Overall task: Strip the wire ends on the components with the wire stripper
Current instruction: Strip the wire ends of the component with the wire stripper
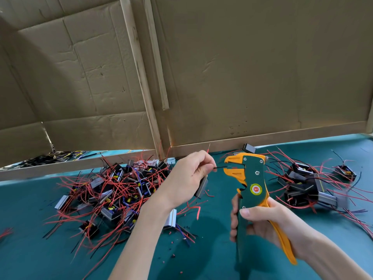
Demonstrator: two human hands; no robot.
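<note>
Nearest, the right hand (262, 221) is clenched round the handles of the wire stripper (253, 178), thumb laid across the green grip and the orange lever against the palm. The two handles stand apart, so the squeeze is judged not yet made. The tool stands roughly upright above the teal surface (201, 257), orange head uppermost, jaws facing left.

Just left of that head, the left hand (187, 174) pinches a black wire (220, 167) between thumb and fingertips. A component (201, 185), a small dark block with a metal face, is held beneath the same palm. The wire is thin and dark, and lies level with its long axis running left to right. Its free end reaches into the jaws; how deep it sits cannot be told. The left hand is the nearer to the wire and alone steers it, while the right hand governs only the tool. The coming move turns on this line: the wire end kept square in the jaws while the handles close.

Farther off, a large pile of components (121, 188) tangled in red leads lies to the left, and a smaller pile (300, 182) to the right. A cardboard wall (252, 77) closes the far edge.
</note>
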